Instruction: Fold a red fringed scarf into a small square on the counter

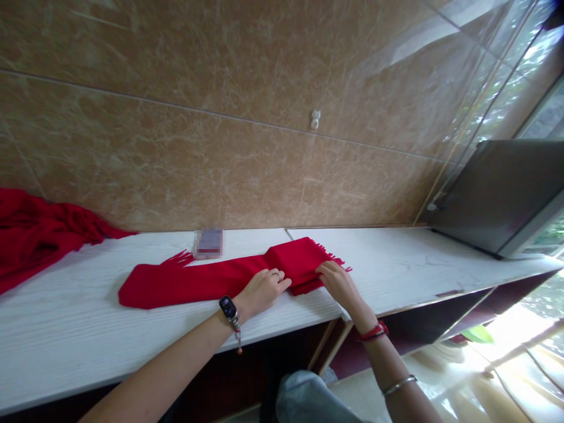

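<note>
A red scarf [189,282] lies folded into a long strip on the white countertop, with a fringe at its right end and a few tassels sticking out behind its left part. My left hand [262,291], with a ring and a dark watch at the wrist, has its fingers curled on the scarf's front edge near the middle. At the fringed right end, my right hand [339,282] pinches the near corner of the folded cloth. The fingertips of both hands are partly hidden.
A heap of red fringed cloth [39,235] lies at the left. Behind the scarf sits a small blurred packet [209,243]. A grey appliance-like box [502,194] stands at the right end of the white countertop [79,335]. A brown tiled wall [198,170] rises behind.
</note>
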Demonstrator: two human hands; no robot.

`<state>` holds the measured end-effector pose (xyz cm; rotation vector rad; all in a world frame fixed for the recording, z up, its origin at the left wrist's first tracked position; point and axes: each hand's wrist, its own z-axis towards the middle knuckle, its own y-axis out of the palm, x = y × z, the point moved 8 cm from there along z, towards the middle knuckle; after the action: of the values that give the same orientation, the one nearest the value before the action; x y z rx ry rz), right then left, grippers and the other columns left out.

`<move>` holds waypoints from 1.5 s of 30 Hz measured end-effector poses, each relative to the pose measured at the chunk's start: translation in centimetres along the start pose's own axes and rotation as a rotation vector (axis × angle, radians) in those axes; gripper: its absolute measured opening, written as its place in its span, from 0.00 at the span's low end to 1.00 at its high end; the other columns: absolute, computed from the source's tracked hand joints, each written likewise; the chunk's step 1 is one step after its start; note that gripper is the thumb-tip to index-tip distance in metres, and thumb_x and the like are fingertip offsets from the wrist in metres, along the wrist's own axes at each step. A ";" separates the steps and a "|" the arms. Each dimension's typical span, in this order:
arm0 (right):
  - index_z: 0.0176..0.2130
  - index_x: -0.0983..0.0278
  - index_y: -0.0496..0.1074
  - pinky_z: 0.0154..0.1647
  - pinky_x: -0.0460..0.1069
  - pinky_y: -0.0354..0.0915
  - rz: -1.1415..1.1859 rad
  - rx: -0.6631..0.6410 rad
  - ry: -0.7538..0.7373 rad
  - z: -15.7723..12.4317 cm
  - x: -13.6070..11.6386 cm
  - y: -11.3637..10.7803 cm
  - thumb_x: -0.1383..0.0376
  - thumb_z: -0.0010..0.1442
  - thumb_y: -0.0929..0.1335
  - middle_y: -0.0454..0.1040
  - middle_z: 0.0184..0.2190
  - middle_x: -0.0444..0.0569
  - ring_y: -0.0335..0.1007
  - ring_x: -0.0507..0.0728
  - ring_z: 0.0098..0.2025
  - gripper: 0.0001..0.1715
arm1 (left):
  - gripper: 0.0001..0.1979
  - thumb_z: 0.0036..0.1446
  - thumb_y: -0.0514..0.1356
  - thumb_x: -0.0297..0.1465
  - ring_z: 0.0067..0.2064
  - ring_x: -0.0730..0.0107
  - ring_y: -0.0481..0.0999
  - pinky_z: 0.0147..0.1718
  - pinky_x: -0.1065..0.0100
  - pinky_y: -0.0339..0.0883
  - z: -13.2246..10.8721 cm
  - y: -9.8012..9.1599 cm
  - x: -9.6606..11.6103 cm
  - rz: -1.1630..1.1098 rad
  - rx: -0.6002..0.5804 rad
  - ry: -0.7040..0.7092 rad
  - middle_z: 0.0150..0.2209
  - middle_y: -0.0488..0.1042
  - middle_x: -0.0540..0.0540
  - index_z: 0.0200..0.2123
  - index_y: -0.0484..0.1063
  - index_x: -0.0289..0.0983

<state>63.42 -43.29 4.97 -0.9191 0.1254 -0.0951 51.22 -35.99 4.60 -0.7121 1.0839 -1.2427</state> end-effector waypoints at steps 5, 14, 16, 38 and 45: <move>0.31 0.65 0.69 0.36 0.49 0.62 0.019 -0.011 0.001 0.1 0.0 0.1 0.76 0.53 0.58 0.70 0.29 0.51 0.64 0.56 0.34 0.14 | 0.08 0.58 0.52 0.23 0.38 0.66 0.69 0.33 0.68 0.65 0.8 0.6 1.3 0.031 0.010 0.063 0.38 0.69 0.43 0.41 0.65 0.35; 0.31 0.66 0.71 0.34 0.49 0.62 0.020 0.037 -0.022 -0.4 0.8 -0.1 0.71 0.58 0.60 0.72 0.28 0.51 0.66 0.56 0.31 0.11 | 0.07 0.57 0.51 0.20 0.35 0.64 0.71 0.30 0.66 0.66 0.5 0.6 0.8 0.056 -0.036 0.029 0.33 0.70 0.43 0.37 0.66 0.32; 0.31 0.66 0.71 0.33 0.49 0.62 0.019 0.014 -0.025 -0.5 0.9 0.2 0.71 0.58 0.60 0.72 0.28 0.51 0.65 0.56 0.31 0.11 | 0.07 0.57 0.50 0.19 0.35 0.64 0.71 0.30 0.66 0.66 0.5 0.8 0.8 0.048 -0.052 0.026 0.34 0.70 0.42 0.37 0.66 0.32; 0.35 0.64 0.73 0.35 0.50 0.61 -0.004 -0.011 -0.101 0.1 -1.9 1.4 0.74 0.57 0.60 0.71 0.29 0.51 0.64 0.56 0.33 0.15 | 0.09 0.60 0.49 0.23 0.39 0.64 0.69 0.33 0.66 0.66 0.8 1.3 0.8 0.021 0.000 -0.022 0.39 0.66 0.40 0.42 0.66 0.34; 0.36 0.63 0.75 0.37 0.51 0.65 0.094 -0.056 -0.102 -0.3 -1.4 1.3 0.73 0.56 0.61 0.72 0.32 0.50 0.66 0.55 0.35 0.15 | 0.08 0.57 0.51 0.20 0.39 0.68 0.68 0.37 0.69 0.64 0.7 1.6 1.1 -0.088 -0.055 0.019 0.37 0.67 0.44 0.37 0.67 0.34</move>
<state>62.06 -42.54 3.90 -0.9703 0.0769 0.0423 52.44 -36.74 3.14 -0.7983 1.1161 -1.3013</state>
